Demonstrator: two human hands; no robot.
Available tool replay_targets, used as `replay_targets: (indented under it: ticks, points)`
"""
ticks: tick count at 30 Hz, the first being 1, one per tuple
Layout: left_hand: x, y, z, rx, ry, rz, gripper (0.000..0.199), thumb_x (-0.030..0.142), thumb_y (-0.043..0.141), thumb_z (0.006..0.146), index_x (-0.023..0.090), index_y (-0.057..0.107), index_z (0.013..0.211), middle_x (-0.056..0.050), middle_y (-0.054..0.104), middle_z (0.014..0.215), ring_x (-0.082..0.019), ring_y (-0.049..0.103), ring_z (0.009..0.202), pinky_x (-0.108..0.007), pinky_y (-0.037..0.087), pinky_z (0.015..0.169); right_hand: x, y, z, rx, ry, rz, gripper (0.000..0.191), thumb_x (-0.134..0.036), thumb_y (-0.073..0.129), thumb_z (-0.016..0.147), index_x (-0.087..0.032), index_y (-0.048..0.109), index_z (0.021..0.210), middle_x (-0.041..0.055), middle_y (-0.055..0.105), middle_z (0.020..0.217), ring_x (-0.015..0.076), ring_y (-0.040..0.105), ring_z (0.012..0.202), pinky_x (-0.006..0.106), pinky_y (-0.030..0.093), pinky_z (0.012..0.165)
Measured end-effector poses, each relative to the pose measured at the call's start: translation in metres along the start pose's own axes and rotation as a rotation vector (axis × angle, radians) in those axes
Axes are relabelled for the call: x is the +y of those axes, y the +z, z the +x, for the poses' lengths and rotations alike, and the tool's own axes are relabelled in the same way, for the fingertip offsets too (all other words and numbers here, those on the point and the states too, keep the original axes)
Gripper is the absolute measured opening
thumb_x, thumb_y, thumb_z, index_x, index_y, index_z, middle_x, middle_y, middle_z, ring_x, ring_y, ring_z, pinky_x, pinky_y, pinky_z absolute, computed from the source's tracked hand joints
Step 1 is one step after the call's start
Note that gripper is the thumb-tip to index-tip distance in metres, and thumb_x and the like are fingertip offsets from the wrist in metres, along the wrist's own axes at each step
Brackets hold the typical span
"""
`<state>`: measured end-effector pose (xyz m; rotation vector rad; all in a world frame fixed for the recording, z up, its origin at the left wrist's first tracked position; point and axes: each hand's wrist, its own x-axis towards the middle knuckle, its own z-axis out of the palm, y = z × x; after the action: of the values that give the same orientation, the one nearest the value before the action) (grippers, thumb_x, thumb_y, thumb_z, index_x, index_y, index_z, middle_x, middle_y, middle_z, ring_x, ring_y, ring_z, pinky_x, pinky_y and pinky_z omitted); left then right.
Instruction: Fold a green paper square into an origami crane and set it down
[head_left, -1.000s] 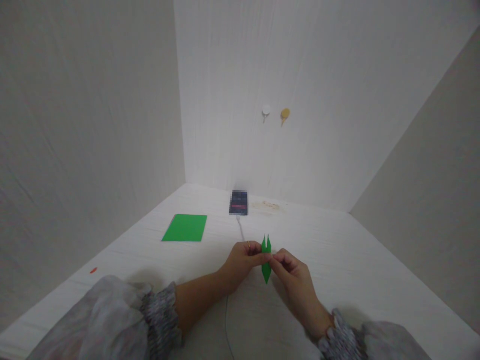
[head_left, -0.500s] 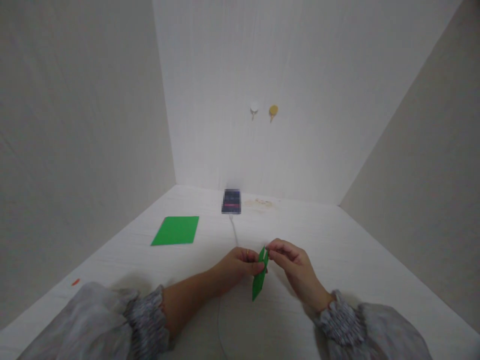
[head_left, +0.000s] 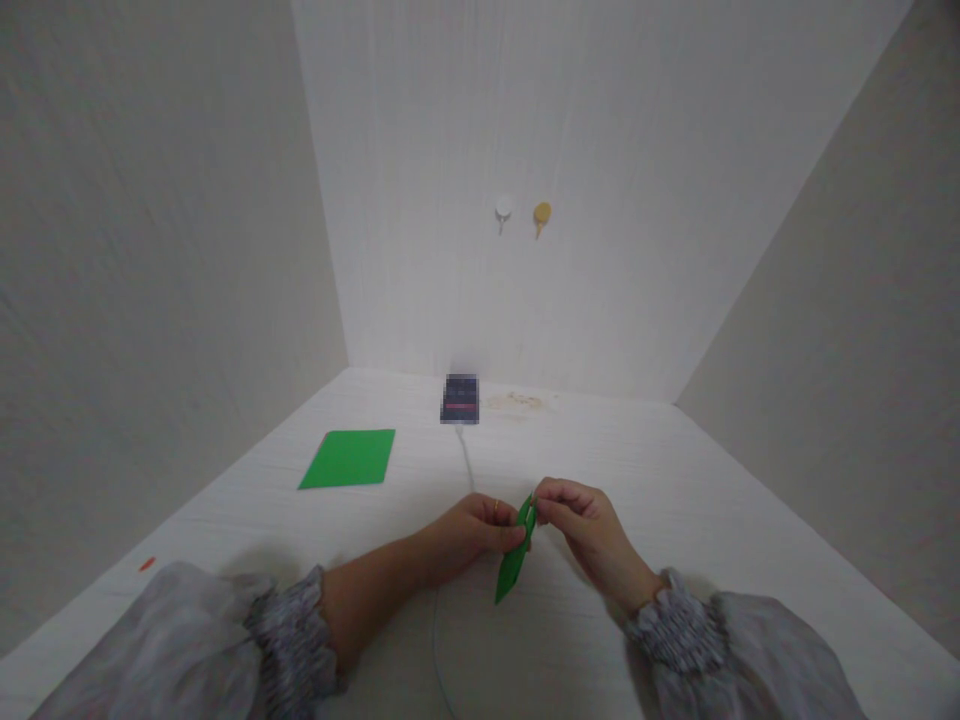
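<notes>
Taking the folded green paper (head_left: pixel 511 562) as the centre of a clock, with twelve toward the back wall (head_left: pixel 420 290), the person holds that slim, pointed piece between both hands over the near middle of the white table (head_left: pixel 600 455). It leans, one point toward seven o'clock and its upper end toward one, where a narrow gap shows between two prongs. The left hand (head_left: pixel 474 538), at nine o'clock, wears a ring (head_left: pixel 496 506) and has its fingers closed on the middle of the piece, thumb across the near face. The right hand (head_left: pixel 585 525), at about two, has thumb and forefinger brought nearly together, pinching the tip of the upper end. Both wrists come out of gathered grey sleeves (head_left: pixel 682 625). At ten o'clock a flat green sheet (head_left: pixel 349 459) lies well apart from the hands, and at nine, farther out, is a small red scrap (head_left: pixel 148 564). A dark, blurred device (head_left: pixel 460 399) sits at eleven near the wall; its pale cable (head_left: pixel 466 458) runs toward the left hand and shows again at seven. At twelve, high on the wall, a white hook (head_left: pixel 503 208) hangs beside a yellow hook (head_left: pixel 542 213).
</notes>
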<state>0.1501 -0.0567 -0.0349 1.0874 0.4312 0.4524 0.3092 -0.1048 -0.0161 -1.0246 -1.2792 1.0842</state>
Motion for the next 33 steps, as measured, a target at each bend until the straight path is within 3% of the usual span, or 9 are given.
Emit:
replay_targets:
  ticks: [16, 25, 33]
  points:
    - [0.001, 0.002, 0.000, -0.027, -0.012, 0.001, 0.027, 0.034, 0.073, 0.052, 0.012, 0.058, 0.054, 0.002, 0.052, 0.050, -0.006, 0.039, 0.046, -0.021, 0.025, 0.048, -0.004, 0.003, -0.002, -0.012, -0.013, -0.017, 0.012, -0.027, 0.063, 0.068, -0.017, 0.059, 0.063, -0.0019, 0.051, 0.060, 0.0121, 0.046, 0.059, 0.024, 0.038, 0.057]
    - [0.005, 0.003, -0.004, -0.088, -0.035, -0.060, 0.025, 0.030, 0.074, 0.052, 0.010, 0.059, 0.055, 0.001, 0.052, 0.050, -0.006, 0.041, 0.046, -0.020, 0.026, 0.048, -0.009, 0.009, -0.008, -0.052, -0.038, 0.043, 0.017, -0.029, 0.055, 0.077, -0.016, 0.056, 0.066, -0.0016, 0.047, 0.062, 0.0126, 0.043, 0.062, 0.025, 0.035, 0.061]
    - [0.007, 0.002, -0.002, -0.046, -0.032, -0.110, 0.024, 0.029, 0.074, 0.053, 0.010, 0.060, 0.056, 0.000, 0.055, 0.053, -0.007, 0.047, 0.049, -0.019, 0.031, 0.051, -0.004, 0.017, -0.010, 0.035, -0.120, 0.045, 0.015, -0.029, 0.050, 0.081, -0.018, 0.052, 0.071, -0.0017, 0.042, 0.065, 0.0127, 0.039, 0.062, 0.024, 0.034, 0.059]
